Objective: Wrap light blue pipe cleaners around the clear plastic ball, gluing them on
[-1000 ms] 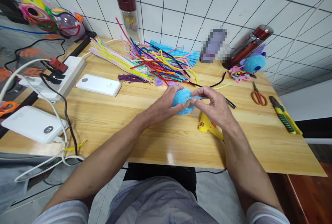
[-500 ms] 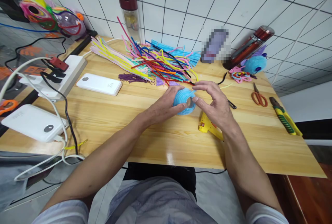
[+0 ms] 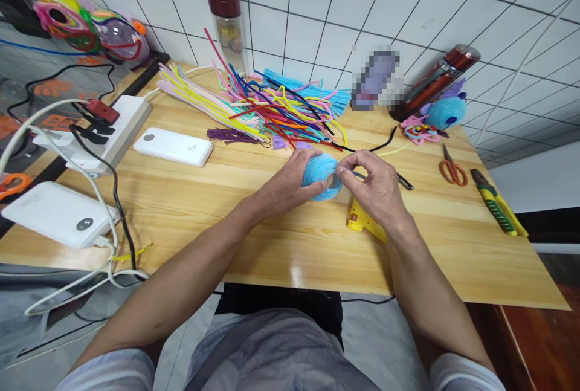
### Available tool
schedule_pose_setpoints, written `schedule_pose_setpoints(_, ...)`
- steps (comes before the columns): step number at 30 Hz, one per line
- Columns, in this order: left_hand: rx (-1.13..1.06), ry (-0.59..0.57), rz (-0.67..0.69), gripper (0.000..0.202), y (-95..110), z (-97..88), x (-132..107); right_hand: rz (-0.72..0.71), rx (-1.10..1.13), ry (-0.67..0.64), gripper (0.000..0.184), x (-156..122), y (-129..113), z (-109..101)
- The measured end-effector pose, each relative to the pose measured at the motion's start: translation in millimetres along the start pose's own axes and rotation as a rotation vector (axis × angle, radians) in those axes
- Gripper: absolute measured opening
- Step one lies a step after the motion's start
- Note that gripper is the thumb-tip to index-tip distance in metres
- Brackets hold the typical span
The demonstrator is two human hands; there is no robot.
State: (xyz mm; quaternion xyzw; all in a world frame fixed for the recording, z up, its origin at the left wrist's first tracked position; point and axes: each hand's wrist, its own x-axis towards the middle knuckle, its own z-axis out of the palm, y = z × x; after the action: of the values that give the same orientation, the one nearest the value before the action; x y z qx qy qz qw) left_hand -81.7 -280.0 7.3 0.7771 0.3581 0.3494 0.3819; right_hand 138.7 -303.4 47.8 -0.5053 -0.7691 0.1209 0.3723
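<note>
My left hand [image 3: 290, 180] is wrapped round a ball coiled from light-blue pipe cleaner [image 3: 319, 174], thumb in front and fingers behind. A round opening with a greyish-brown inside shows on the ball's right side. At the edge of that opening my right hand [image 3: 374, 188] pinches with thumb and index finger on the blue pipe cleaner strand; the tip between the fingers is mostly hidden. Below the right hand lies a yellow glue gun [image 3: 362, 222], partly covered by the hand and wrist.
Loose coloured pipe cleaners [image 3: 281, 104] are heaped at the back. To the right lie scissors [image 3: 453, 168] and pliers [image 3: 498, 203]. White power banks [image 3: 173, 147] and a power strip [image 3: 113, 134] with cables are on the left. A red flask [image 3: 435, 83] leans against the wall.
My right thumb and index finger have closed into a pinch at the ball's opening, and the right hand has dropped slightly. The left hand and ball have barely moved.
</note>
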Motion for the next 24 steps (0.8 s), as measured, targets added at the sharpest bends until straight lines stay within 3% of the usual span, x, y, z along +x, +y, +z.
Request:
schedule_pose_setpoints(10, -0.014, -0.004, -0.028, 0.062, 1.8, -0.1, -0.5, 0.066, 0.045, 0.004, 0.009, 1.0, -1.2, 5.9)
schedule_pose_setpoints(24, -0.042, 0.046, -0.049, 0.046, 0.1, 2.5, -0.4, 0.080, 0.007, -0.001, 0.009, 2.2, -6.5, 6.8)
